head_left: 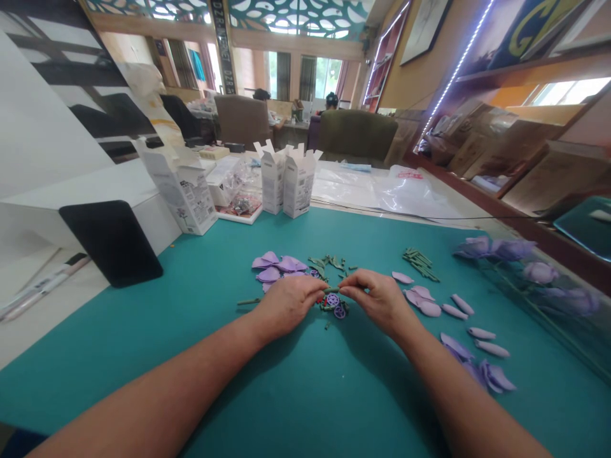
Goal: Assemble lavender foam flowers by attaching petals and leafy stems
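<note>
A short green stem piece (331,290) is pinched at its two ends between my left hand (291,302) and my right hand (377,298). Both hands are closed, held low over the teal mat. Just beneath them lie purple wheel-shaped parts (333,300) with small green and red bits. Beyond my left fingers are purple petals (268,275), and one longer green stem (248,302) rests left of that hand. Small green leaf parts (329,261) are scattered past my fingertips. Right of my right hand lie lilac petals (422,300) and a pile of green stems (420,264).
Several lilac bud-shaped pieces (482,333) and more purple petals (496,376) lie at the right. Finished-looking purple flowers (539,272) are by the right edge. Opened white boxes (298,184) stand at the back, and a black tablet-like panel (112,242) leans at left.
</note>
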`<state>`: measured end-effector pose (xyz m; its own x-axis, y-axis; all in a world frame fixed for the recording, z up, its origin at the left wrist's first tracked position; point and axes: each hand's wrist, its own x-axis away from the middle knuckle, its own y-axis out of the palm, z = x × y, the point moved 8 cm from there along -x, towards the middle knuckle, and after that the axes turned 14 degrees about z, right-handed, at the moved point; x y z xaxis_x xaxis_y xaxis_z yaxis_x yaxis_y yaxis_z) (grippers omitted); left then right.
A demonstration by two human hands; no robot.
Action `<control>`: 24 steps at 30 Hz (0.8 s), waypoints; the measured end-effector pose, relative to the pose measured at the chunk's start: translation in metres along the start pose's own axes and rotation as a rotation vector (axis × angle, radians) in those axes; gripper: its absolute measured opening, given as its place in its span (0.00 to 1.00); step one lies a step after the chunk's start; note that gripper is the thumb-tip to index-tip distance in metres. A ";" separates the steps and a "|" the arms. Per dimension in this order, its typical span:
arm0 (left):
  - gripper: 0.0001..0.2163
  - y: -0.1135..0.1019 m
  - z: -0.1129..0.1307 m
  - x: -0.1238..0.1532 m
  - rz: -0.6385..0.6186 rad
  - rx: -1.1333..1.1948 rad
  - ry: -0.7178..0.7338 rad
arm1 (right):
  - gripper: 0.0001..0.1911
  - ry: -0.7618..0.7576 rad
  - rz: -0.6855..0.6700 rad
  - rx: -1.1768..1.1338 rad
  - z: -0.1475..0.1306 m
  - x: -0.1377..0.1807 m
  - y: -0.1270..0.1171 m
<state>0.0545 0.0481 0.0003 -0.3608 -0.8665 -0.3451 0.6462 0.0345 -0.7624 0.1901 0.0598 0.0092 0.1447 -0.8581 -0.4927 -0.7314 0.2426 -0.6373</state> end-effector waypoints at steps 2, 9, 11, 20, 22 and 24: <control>0.13 0.000 0.000 0.000 -0.004 0.002 -0.003 | 0.04 0.014 -0.011 -0.009 0.001 0.000 0.001; 0.12 -0.001 0.001 0.000 -0.008 0.030 -0.021 | 0.05 0.069 0.003 -0.097 0.006 0.001 0.003; 0.12 -0.001 0.002 -0.001 -0.008 0.054 -0.036 | 0.06 0.117 0.009 -0.149 0.009 0.001 0.003; 0.12 -0.001 0.000 0.000 -0.009 0.129 -0.100 | 0.11 0.226 -0.001 -0.230 0.014 0.001 0.001; 0.12 -0.001 0.000 0.000 -0.013 0.138 -0.106 | 0.11 0.228 -0.011 -0.230 0.014 0.002 0.002; 0.12 -0.001 0.001 0.000 -0.024 0.145 -0.113 | 0.11 0.228 -0.011 -0.231 0.013 0.001 0.003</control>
<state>0.0544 0.0477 0.0010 -0.3048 -0.9168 -0.2580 0.7313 -0.0517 -0.6801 0.1966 0.0650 -0.0006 0.0190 -0.9457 -0.3245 -0.8665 0.1463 -0.4772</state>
